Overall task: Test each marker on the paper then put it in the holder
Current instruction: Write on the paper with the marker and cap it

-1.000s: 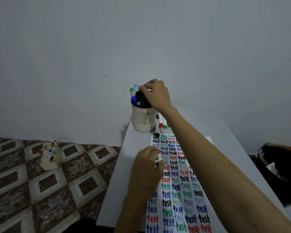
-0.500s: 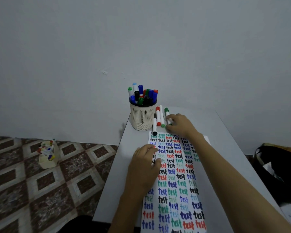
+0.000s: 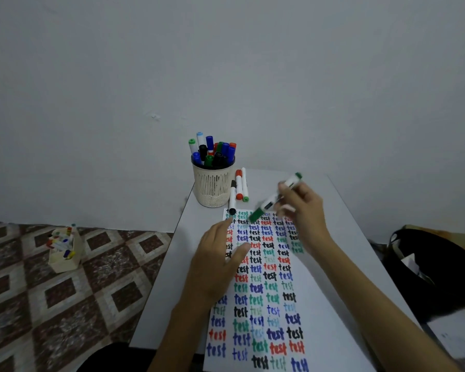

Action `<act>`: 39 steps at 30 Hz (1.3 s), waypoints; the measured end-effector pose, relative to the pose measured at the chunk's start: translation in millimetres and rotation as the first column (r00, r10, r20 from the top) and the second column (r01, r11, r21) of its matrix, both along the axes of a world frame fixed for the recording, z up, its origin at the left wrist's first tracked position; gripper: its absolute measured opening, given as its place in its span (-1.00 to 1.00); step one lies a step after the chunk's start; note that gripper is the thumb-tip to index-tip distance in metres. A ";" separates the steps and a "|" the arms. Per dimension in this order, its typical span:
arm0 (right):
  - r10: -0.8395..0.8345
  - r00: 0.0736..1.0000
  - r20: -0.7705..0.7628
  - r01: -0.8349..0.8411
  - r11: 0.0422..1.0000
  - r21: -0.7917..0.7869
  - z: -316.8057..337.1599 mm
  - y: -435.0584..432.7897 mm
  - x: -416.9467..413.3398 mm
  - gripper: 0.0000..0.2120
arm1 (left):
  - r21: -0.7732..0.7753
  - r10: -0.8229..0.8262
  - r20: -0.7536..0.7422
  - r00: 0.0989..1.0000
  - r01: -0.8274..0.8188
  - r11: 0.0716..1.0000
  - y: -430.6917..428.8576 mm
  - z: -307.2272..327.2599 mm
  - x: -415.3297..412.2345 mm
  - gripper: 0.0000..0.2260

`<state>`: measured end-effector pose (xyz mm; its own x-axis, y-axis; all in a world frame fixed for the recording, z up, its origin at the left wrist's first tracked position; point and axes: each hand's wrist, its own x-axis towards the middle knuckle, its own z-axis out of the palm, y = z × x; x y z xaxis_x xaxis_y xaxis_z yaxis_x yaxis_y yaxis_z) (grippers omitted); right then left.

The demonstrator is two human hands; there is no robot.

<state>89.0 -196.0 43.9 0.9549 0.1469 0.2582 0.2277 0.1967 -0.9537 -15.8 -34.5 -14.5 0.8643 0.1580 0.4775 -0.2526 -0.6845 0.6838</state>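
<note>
On the floor at far left a small box (image 3: 65, 248) of coloured pens stands well apart from the work. On the table (image 3: 341, 224), the pale ribbed holder (image 3: 214, 183) sits near the back left corner, already crowded with capped markers. Just to its right three loose markers lie side by side on the tabletop: a black-capped one (image 3: 232, 197) whose cap touches the paper's top edge, a red one (image 3: 239, 185) and a green-tipped one (image 3: 244, 183).

The left hand (image 3: 220, 267) lies on the left side of the paper (image 3: 266, 291) with fingers loosely extended and gripping nothing. It looks to be pinning the sheet, which is filled with rows of the word "test" in black, blue, green and red.

The right hand (image 3: 304, 210) grips the green marker (image 3: 275, 198) around its middle, holding it tilted in the air above the top of the paper, well clear of the holder. Its green lower end points down-left toward the sheet; it is blurred, but the cap seems to be on.

So the step in hand is testing this green marker, and it has not yet touched the paper. The next move likely calls for the cap to come off — probably with the left hand's help — then a free spot must be found on this crowded sheet. A black bag (image 3: 435, 264) sits on the floor at far right.
</note>
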 end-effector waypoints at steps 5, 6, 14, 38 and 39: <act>0.325 0.940 -0.108 -0.325 0.946 0.017 -21.3 10.9 -52.6 -0.86 | 0.048 -0.109 0.014 0.994 0.108 0.993 -2.7 3.8 -4.4 -0.53; 0.357 0.928 -0.107 -0.355 0.934 0.038 -24.0 12.7 -55.7 -0.86 | 0.080 -0.122 0.021 0.992 0.119 0.990 -3.0 3.9 -5.2 -0.59; 0.317 0.947 -0.051 -0.317 0.948 0.000 -22.7 10.5 -62.7 -0.86 | 0.099 -0.216 0.022 0.976 0.213 0.972 -4.4 6.5 -10.2 -0.71; 0.116 0.989 -0.094 -0.072 0.920 0.385 -5.5 -43.6 -21.6 -0.90 | 0.170 -0.219 0.045 0.975 0.209 0.963 -3.6 4.9 -5.8 -0.65; 0.103 0.989 -0.109 -0.057 0.931 0.360 -7.7 -47.8 -20.6 -0.91 | 0.206 -0.238 0.054 0.970 0.222 0.953 -2.8 2.2 -4.1 -0.64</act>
